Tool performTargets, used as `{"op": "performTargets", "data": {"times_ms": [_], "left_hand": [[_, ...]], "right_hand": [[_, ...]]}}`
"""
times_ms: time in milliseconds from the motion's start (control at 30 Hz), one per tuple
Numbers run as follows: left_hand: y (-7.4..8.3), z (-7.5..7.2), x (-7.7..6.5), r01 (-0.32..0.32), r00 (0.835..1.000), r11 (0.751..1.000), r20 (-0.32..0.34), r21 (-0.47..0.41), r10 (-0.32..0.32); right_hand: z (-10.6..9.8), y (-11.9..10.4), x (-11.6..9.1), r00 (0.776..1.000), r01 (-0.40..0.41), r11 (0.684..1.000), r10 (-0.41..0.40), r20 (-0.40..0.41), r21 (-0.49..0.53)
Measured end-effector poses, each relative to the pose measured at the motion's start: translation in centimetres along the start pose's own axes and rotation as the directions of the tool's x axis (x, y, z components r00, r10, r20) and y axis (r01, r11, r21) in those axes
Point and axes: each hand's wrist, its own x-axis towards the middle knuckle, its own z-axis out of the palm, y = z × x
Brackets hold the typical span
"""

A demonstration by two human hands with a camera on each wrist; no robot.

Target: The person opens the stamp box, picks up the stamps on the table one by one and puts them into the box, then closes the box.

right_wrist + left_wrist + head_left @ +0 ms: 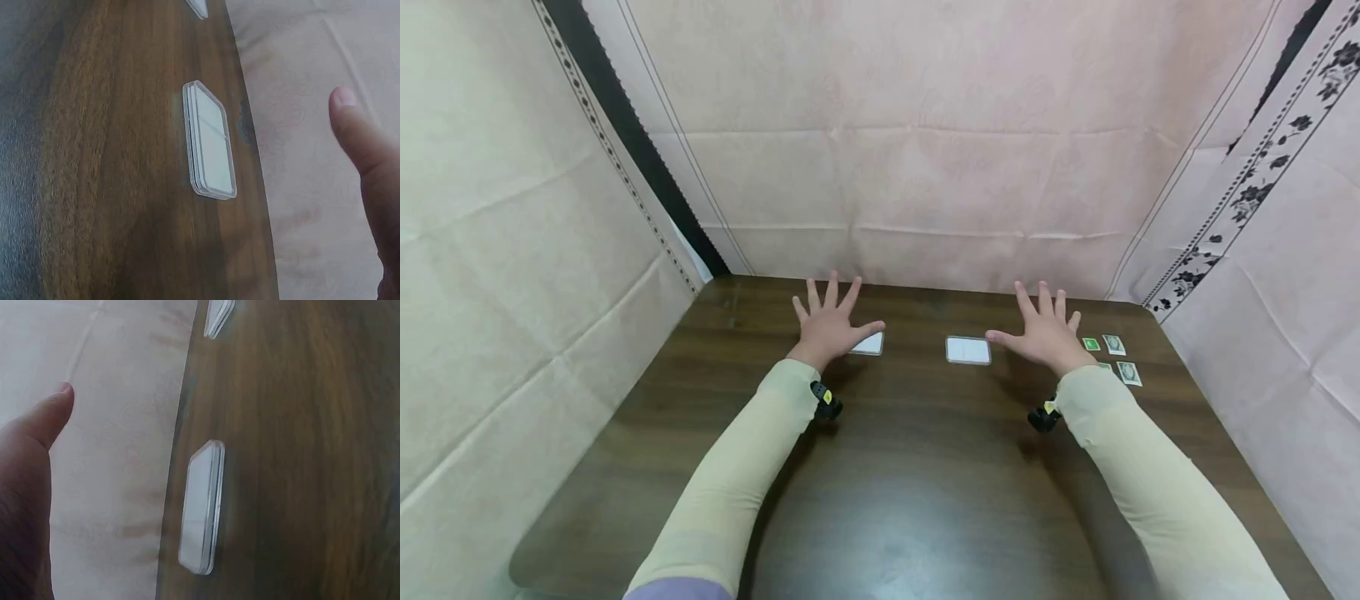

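Note:
Both hands hover over the far part of a brown wooden table (887, 467), fingers spread and holding nothing. The left hand (827, 327) is above a flat white case (870, 343), covering part of it in the head view. The same clear-edged case (199, 509) lies flat in the left wrist view, apart from the thumb (47, 419). To the left of the right hand (1045, 335) lies a second white case (967, 350), near the thumb tip. In the right wrist view this case (212, 144) shows a line across its white face and clear stacked edges.
Right of the right hand lie a small green stamp (1091, 343) and pale stamp-like pieces (1114, 344), (1128, 373); the right wrist partly hides another. Pale cloth (925, 183) hangs behind the table, with more cloth at both sides.

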Motion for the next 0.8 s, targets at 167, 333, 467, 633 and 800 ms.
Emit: {"op": "performTargets", "data": {"times_ms": [167,333,467,633,800], "left_hand": [[0.8,1.6,0.8,-0.037,0.999,0.999,-0.007,-0.011,0.037],[3.7,4.3,1.1,-0.153,0.988,0.972,-0.035,-0.179,0.149],[6.9,6.5,0.7,-0.166,0.982,0.908,0.022,-0.384,0.189],[9.6,9.1,0.6,-0.114,0.98,0.875,0.091,-0.471,0.176],[10.5,11.4,1.1,-0.099,0.976,0.908,0.137,-0.408,0.168]], "right_hand": [[0.8,0.6,0.5,0.998,0.06,0.997,-0.059,-0.024,0.041],[2.5,1.3,1.0,0.996,0.089,0.987,-0.088,-0.016,0.131],[4.3,1.8,1.2,0.997,0.072,0.974,-0.078,0.018,0.214],[6.7,2.4,1.2,0.998,0.047,0.954,-0.059,0.032,0.297],[8.9,2.7,1.2,0.998,0.052,0.959,-0.062,0.028,0.278]]}}
